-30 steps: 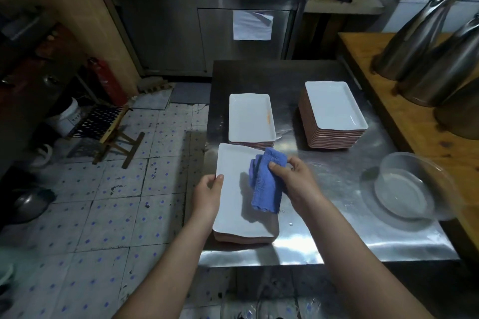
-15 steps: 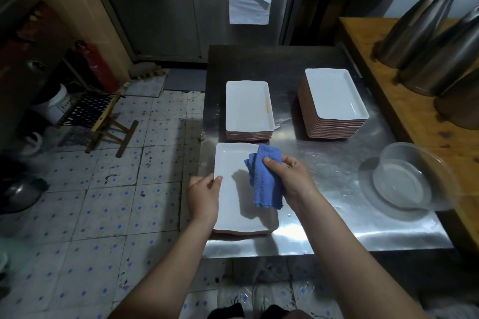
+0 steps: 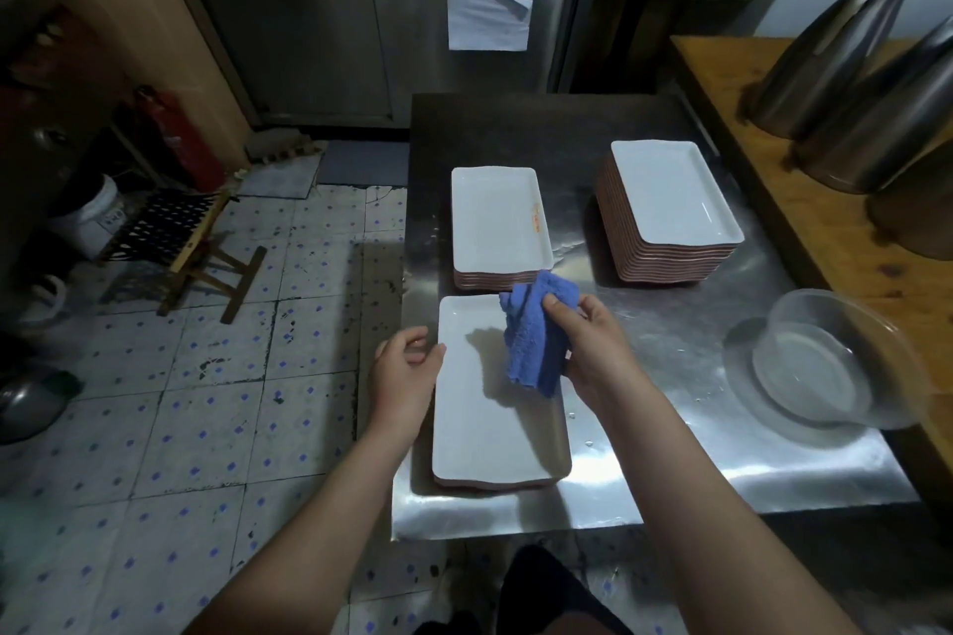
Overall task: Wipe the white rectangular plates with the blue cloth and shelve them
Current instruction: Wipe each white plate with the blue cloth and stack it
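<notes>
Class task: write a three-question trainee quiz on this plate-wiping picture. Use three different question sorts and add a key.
1. True or false: the right hand holds the blue cloth.
2. The cloth hangs over: A) the near plate; B) a frying pan; C) a sink.
3. Fill in: the tallest stack of plates stands at the far ___ of the table.

Key: 1 true; 2 A; 3 right.
</notes>
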`<state>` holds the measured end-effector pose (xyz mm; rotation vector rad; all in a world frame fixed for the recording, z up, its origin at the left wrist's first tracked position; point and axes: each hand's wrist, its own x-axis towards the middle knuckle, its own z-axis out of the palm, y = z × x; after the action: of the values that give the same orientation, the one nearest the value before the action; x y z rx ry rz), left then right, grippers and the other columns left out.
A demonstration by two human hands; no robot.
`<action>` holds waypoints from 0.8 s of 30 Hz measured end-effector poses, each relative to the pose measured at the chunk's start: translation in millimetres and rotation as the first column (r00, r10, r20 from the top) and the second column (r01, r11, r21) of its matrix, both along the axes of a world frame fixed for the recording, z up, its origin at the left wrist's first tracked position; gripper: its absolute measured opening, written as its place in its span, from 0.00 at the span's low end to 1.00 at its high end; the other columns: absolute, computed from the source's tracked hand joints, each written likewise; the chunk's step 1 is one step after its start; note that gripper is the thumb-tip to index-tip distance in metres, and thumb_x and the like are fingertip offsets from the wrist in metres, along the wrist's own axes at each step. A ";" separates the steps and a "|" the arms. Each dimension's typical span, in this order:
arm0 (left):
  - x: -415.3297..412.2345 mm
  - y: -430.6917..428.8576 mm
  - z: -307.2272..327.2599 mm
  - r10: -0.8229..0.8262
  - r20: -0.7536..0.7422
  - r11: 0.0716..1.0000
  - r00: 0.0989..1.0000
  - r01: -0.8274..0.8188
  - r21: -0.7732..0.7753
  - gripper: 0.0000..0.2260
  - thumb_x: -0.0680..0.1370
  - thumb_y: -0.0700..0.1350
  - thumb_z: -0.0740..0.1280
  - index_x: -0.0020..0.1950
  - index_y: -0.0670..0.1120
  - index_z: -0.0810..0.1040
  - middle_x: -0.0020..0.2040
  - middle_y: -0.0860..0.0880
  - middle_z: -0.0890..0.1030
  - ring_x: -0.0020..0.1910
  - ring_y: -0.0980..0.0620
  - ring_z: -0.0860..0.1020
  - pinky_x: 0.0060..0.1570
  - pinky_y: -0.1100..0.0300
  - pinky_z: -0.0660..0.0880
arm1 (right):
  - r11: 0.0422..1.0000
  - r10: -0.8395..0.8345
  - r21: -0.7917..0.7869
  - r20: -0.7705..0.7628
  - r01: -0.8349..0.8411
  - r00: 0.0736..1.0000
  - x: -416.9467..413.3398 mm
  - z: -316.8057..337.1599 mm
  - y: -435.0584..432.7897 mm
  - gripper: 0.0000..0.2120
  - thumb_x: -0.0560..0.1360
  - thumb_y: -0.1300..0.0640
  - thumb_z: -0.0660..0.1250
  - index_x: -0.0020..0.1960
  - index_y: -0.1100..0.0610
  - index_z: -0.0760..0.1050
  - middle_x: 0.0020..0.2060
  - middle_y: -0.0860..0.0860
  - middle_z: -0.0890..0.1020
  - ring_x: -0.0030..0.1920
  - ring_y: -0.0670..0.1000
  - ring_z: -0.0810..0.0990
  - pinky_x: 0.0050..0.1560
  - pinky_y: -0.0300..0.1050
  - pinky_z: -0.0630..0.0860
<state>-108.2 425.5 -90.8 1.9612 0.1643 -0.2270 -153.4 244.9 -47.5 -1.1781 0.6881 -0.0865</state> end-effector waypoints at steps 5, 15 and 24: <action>39.4 -5.0 17.9 0.030 0.075 0.998 0.997 -0.026 -0.062 0.11 0.76 0.42 0.68 0.57 0.46 0.76 0.59 0.44 0.76 0.49 0.55 0.75 0.48 0.64 0.70 | 0.999 -0.028 -0.023 -0.002 0.028 1.000 25.7 6.5 -17.4 0.03 0.77 0.56 0.66 0.47 0.53 0.72 0.41 0.51 0.81 0.40 0.50 0.80 0.39 0.45 0.77; 138.4 -62.3 24.6 0.133 0.098 0.985 0.986 -0.120 -0.128 0.08 0.75 0.42 0.69 0.52 0.50 0.75 0.58 0.45 0.77 0.51 0.54 0.77 0.49 0.63 0.72 | 0.993 0.094 -0.069 -0.070 -0.099 0.993 109.7 3.6 -70.6 0.09 0.74 0.59 0.69 0.53 0.56 0.72 0.49 0.56 0.81 0.48 0.55 0.81 0.51 0.53 0.77; 186.9 -110.5 -9.9 0.123 -0.070 0.992 0.990 -0.123 -0.004 0.16 0.73 0.43 0.71 0.59 0.43 0.73 0.46 0.50 0.75 0.40 0.56 0.74 0.34 0.69 0.68 | 0.988 0.108 -0.088 -0.160 -0.123 0.981 161.0 -17.9 -101.5 0.06 0.73 0.62 0.70 0.49 0.59 0.75 0.50 0.59 0.82 0.50 0.58 0.81 0.55 0.55 0.77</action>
<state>78.7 315.0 -100.7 1.9283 0.3285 -0.2148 7.6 143.4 -65.4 -1.3267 0.7569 0.0708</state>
